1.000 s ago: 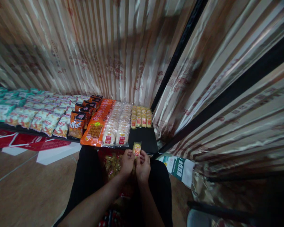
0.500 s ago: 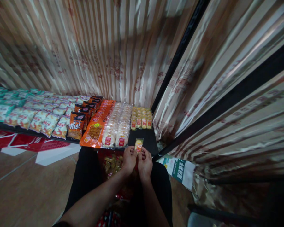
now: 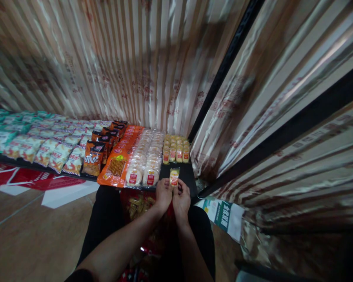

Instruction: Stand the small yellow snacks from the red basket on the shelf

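My left hand (image 3: 163, 193) and my right hand (image 3: 181, 197) are side by side at the front edge of a low black shelf (image 3: 184, 176). Both pinch the lower end of one small clear packet with a yellow snack and a red label (image 3: 174, 176). The packet stands upright over the bare shelf, just in front of several rows of like yellow packets (image 3: 175, 149). A red bag of more yellow snacks (image 3: 137, 204) lies in my lap below the hands.
Left of the yellow packets lie rows of round white cakes (image 3: 145, 156), orange packs (image 3: 119, 162), dark orange bags (image 3: 98, 150) and green and white bags (image 3: 26, 137). Striped glossy sheeting (image 3: 135, 66) hangs behind. Red and white cards (image 3: 47, 184) lie on the floor.
Both hands have carried the small packet up and forward, from below the shelf's front edge onto the shelf, closer to the rows of yellow packets.
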### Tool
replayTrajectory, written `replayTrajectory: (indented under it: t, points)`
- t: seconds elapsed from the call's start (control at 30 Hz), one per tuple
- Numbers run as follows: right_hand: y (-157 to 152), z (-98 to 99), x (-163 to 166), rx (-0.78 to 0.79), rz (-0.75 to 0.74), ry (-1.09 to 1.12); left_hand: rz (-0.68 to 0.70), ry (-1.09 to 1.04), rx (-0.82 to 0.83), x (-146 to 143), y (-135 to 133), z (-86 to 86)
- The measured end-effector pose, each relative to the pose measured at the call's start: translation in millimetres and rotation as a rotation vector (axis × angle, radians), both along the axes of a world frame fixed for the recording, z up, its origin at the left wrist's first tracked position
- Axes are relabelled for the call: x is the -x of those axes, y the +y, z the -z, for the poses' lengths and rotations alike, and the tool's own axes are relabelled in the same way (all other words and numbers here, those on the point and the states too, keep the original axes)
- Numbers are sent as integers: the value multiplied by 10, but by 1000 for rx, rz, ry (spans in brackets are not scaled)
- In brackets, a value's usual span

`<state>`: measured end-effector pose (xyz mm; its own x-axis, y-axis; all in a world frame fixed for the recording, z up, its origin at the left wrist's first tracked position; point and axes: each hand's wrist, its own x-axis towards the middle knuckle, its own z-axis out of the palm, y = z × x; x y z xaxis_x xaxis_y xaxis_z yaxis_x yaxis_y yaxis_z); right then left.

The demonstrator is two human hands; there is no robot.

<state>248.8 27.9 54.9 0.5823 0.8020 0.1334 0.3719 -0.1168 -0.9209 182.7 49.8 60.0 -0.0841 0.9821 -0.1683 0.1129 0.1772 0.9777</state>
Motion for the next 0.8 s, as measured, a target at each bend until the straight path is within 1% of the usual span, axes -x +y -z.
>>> replayTrajectory:
  t: [0.13,0.23,0.47,0.6,0.7,0.8]
  points:
    - [83,60,-48,1,-48,66,4,71,-6,-32,77,-44]
    - [150,109,-90,11,-50,84,10,142,-1,-57,129,-71]
    - [315,163,-168,23,-32,-80,41,210,40,-83,240,-135]
    - [389,191,-204,13,-25,-133,24,238,34,-102,288,-183]
    - [420,210,-228,-3,-29,-134,25,244,38,-152,308,-165]
    - [436,199,-241,20,-34,-125,58,151,52,-215,325,-101]
